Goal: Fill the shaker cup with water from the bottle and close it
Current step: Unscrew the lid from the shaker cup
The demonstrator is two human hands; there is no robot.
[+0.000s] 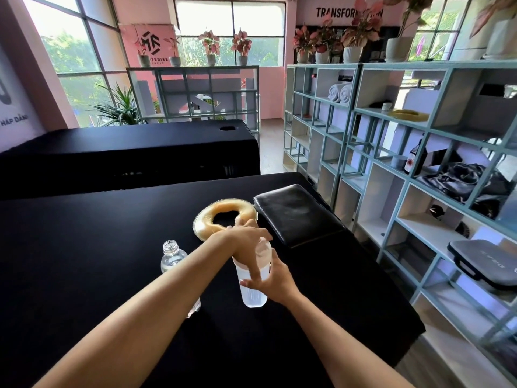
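My right hand (275,278) grips the shaker cup (253,292), left hand (246,239) pressing its lid (263,249); risk: a crooked lid leaks, or the cup tips against the open water bottle (172,256).
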